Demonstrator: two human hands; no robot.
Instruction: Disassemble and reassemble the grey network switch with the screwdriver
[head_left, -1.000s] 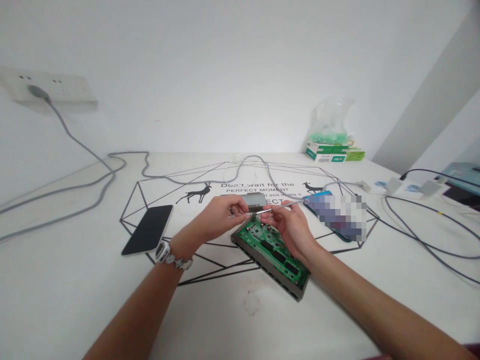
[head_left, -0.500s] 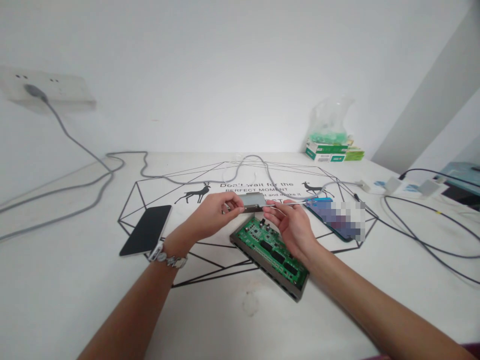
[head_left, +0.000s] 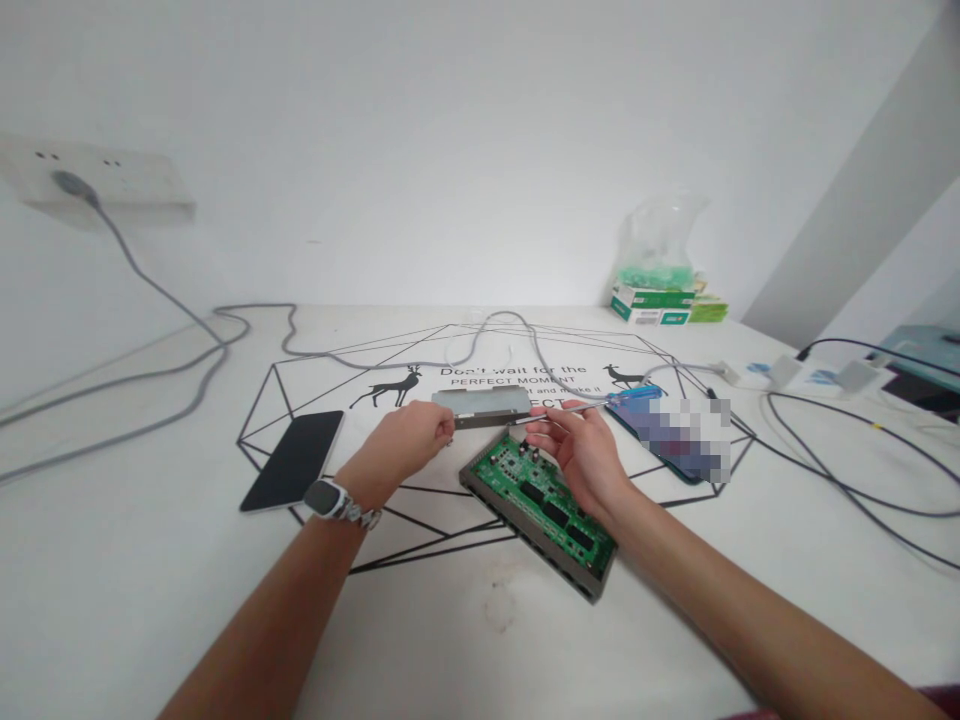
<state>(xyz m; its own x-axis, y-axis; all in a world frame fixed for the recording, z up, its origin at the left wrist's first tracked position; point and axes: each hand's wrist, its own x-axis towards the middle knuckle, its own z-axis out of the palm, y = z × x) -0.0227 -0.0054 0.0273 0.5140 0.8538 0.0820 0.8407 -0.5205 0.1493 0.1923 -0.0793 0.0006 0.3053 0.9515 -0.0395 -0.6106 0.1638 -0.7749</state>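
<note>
An open grey case with a green circuit board point(head_left: 544, 505) lies on the white table point(head_left: 150, 560) in front of me. Just behind it is a grey metal cover point(head_left: 487, 405). My left hand point(head_left: 405, 445), with a watch on its wrist, is curled and closed on the cover's left end. My right hand point(head_left: 581, 450) pinches the thin shaft of a blue-handled screwdriver point(head_left: 634, 393), whose tip points at the cover's right end. The right hand hovers over the far end of the board.
A black phone point(head_left: 294, 460) lies to the left and another device point(head_left: 679, 430) to the right. Grey cables point(head_left: 187, 375) run from a wall socket point(head_left: 97, 180). Green-and-white boxes point(head_left: 656, 303) under a plastic bag stand at the back right. Chargers point(head_left: 795, 372) and black cables lie at the far right.
My left hand has slid left along the grey cover and turned palm down, so more of the cover shows. The right hand and screwdriver have stayed almost in place.
</note>
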